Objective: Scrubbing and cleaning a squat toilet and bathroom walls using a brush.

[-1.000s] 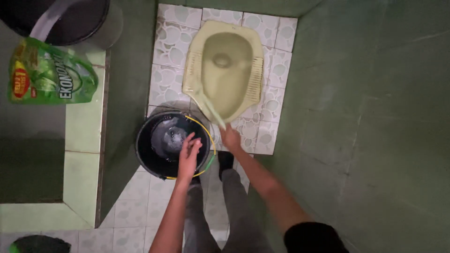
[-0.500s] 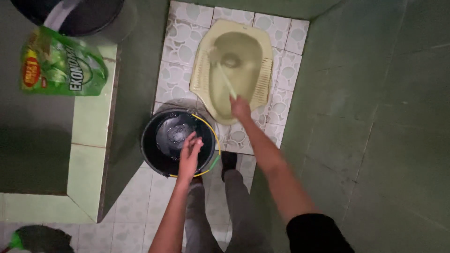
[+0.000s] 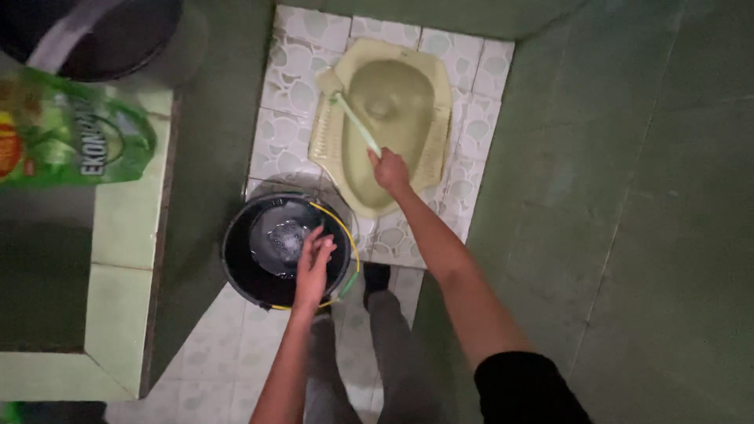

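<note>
My right hand grips the pale green handle of a toilet brush. The brush head rests on the far left rim of the squat toilet pan, which is set in the patterned floor tiles. My left hand hovers over the near rim of a black bucket with a yellow wire handle; its fingers are loosely curled with nothing visible in them. The bucket holds some foamy water.
A green refill pouch lies on the green tiled ledge at left, next to a dark round bin. Green walls close in on the right. My legs and dark shoes stand on the tiles below the bucket.
My right hand has pushed the brush from the pan's near left edge up through the bowl to its far left rim. The left hand has stayed over the bucket.
</note>
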